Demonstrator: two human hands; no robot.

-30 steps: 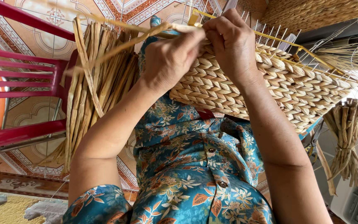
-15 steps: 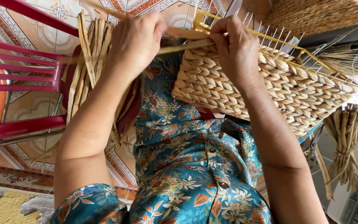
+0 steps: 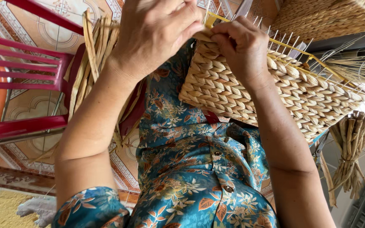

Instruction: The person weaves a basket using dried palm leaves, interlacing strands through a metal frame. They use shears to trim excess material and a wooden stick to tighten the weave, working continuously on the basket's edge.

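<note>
I observe the tan woven straw basket panel (image 3: 250,90) resting across the lap, its top edge on a yellow wire frame (image 3: 305,57). My left hand (image 3: 155,33) and right hand (image 3: 241,48) are both closed, pinching a strand at that edge. Risk, in my judgement: the strand slipping, loosening the weave. Dried reed bundle (image 3: 91,59) lies beside the red plastic chair (image 3: 26,71).

Close head view, facing down

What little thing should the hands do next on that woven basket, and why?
Probably tuck the strand down behind the next wire and pull it snug. Both hands, left and right, pinch at the top edge of the woven basket, where bare wire spokes of the yellow frame stick out above the finished rows.
</note>
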